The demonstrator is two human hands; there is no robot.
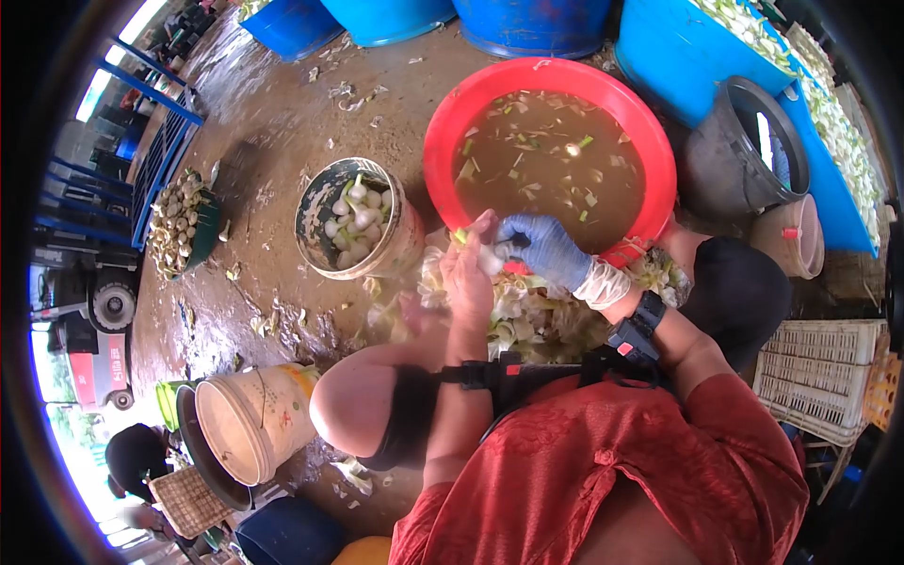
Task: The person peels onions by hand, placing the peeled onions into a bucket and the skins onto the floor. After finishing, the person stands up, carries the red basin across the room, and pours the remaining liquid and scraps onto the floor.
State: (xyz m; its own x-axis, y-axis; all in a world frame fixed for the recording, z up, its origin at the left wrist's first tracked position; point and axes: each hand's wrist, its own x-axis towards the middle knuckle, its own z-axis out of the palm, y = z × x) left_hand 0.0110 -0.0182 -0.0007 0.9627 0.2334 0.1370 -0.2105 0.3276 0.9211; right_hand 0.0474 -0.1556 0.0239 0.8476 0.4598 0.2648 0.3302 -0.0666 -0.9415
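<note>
My bare left hand (466, 280) is closed around a white garlic bulb (490, 261) with a short green stem end. The blue-gloved right hand (551, 250) pinches at the same bulb from the other side; its fingertips are partly hidden. Just beyond both hands stands a red tub (442, 122) of murky brown water with bits of skin and a bulb floating in it. To the left, a dirty white bucket (400, 240) holds several clean white bulbs. Under my hands lies a heap of peeled skins (518, 325).
A dark green basket (204, 231) piled with unpeeled bulbs sits at the left. Blue tubs (673, 56) line the back, and a black bucket (716, 160) stands at the right. Near my knee a cream bucket (254, 424) leans over. A white crate (815, 372) is at the right.
</note>
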